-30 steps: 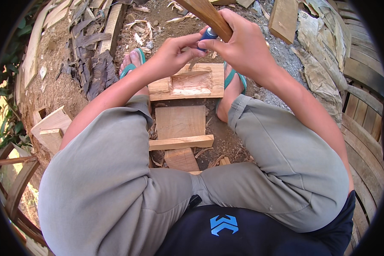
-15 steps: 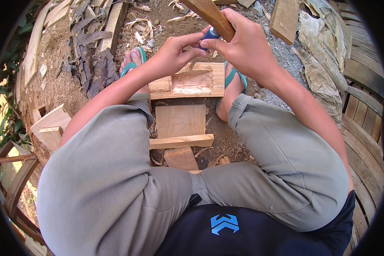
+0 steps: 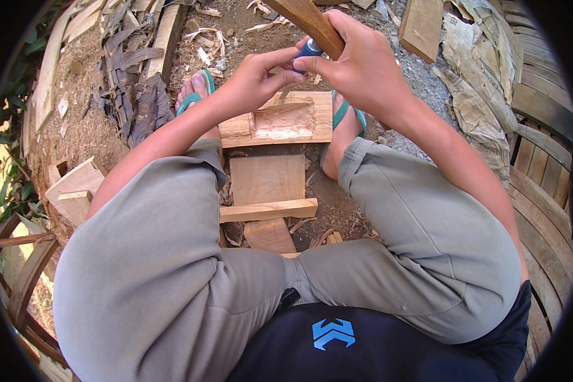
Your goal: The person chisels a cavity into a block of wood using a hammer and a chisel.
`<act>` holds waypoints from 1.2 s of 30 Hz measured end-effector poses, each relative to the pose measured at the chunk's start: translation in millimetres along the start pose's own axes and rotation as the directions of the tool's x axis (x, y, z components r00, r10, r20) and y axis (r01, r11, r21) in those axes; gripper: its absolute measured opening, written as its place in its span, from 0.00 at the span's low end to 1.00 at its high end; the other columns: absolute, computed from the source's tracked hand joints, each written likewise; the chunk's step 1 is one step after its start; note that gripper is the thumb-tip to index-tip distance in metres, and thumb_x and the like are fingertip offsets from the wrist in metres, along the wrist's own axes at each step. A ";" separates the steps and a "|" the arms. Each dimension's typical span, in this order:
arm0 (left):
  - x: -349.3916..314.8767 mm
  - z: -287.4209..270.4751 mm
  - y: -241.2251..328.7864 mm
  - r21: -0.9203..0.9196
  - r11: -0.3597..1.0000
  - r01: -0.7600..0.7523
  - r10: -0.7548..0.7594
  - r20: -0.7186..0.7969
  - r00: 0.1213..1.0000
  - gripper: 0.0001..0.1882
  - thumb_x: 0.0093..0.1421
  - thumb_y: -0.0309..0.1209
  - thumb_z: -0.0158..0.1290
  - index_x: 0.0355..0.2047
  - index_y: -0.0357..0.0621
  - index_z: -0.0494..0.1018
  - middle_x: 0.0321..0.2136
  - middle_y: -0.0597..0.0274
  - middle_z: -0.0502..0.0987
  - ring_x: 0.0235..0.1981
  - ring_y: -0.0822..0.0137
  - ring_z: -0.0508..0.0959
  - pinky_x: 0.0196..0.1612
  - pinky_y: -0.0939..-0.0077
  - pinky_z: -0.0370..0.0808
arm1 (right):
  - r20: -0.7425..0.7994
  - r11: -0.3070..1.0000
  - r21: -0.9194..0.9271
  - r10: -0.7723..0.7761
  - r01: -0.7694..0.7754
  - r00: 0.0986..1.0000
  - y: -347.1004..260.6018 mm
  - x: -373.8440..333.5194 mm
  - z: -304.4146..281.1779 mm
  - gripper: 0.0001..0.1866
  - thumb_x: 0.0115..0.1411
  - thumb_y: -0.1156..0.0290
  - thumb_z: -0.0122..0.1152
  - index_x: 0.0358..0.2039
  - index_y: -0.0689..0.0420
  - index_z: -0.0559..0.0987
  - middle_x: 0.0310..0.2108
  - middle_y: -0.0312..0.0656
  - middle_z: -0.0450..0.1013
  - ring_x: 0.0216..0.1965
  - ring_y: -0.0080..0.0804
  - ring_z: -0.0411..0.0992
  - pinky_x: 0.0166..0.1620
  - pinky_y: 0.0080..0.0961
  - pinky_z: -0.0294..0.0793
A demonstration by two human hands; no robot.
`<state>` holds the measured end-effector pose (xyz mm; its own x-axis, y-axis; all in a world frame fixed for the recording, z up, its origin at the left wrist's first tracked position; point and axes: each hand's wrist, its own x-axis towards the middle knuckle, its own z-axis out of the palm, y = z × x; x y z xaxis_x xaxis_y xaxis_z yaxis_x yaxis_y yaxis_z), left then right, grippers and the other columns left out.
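My left hand (image 3: 259, 77) is closed around the blue handle of a chisel (image 3: 304, 60), which has a metal cap on top. Its narrow blade slants down toward the far edge of a recess in a pale wooden block (image 3: 235, 132); whether the tip touches wood is hard to make out. My right hand (image 3: 368, 62) grips a thick brown wooden stick (image 3: 312, 27), whose far end leaves the picture at the top. The right thumb also rests on the chisel handle, just under its cap. The block lies between my feet, with rough, freshly cut wood inside its recess.
Nearer me lie a flat board (image 3: 267, 179), a wood strip (image 3: 270, 211) and a small offcut (image 3: 270, 235). A notched wood piece (image 3: 76, 191) leans at the left. Bark strips (image 3: 134, 95) lie far left, crumpled paper sacking (image 3: 477, 83) far right, slatted wood (image 3: 544, 210) along the right.
The view has shifted very slightly, and both hands appear a little farther left. Their hold on the chisel and the wooden stick looks the same.
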<state>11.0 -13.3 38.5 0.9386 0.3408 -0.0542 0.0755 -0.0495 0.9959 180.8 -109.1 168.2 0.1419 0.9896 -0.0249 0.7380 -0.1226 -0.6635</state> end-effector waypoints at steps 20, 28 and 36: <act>0.0 -0.2 -2.2 0.009 0.999 0.032 -0.032 0.001 1.000 0.23 0.71 0.28 0.53 0.65 0.38 0.67 0.50 0.61 0.80 0.51 0.76 0.76 0.56 0.72 0.74 | 0.003 0.999 0.020 0.031 -0.031 1.000 -0.8 -0.6 2.1 0.19 0.57 0.67 0.74 0.46 0.60 0.80 0.36 0.41 0.82 0.36 0.27 0.81 0.41 0.27 0.79; 0.7 1.6 -9.1 0.013 0.998 -0.056 0.057 -0.037 0.998 0.21 0.70 0.29 0.55 0.62 0.40 0.71 0.44 0.57 0.84 0.48 0.72 0.82 0.50 0.70 0.78 | -0.040 1.000 -0.025 -0.019 0.018 0.999 1.8 -0.4 3.3 0.20 0.57 0.65 0.75 0.45 0.60 0.80 0.34 0.39 0.82 0.35 0.27 0.81 0.39 0.27 0.79; 1.8 2.4 1.6 0.001 1.000 -0.005 0.005 -0.008 1.000 0.18 0.71 0.29 0.53 0.58 0.37 0.72 0.46 0.61 0.81 0.50 0.75 0.77 0.56 0.70 0.74 | -0.022 0.985 0.004 0.170 -0.170 0.985 -6.1 6.3 -5.6 0.21 0.51 0.65 0.77 0.38 0.64 0.77 0.28 0.52 0.76 0.32 0.42 0.78 0.36 0.36 0.74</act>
<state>13.6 -15.0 39.8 0.9362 0.3480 -0.0487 0.0713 -0.0523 0.9961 180.9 -102.5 176.3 0.2801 0.9523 -0.1210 0.7003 -0.2889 -0.6528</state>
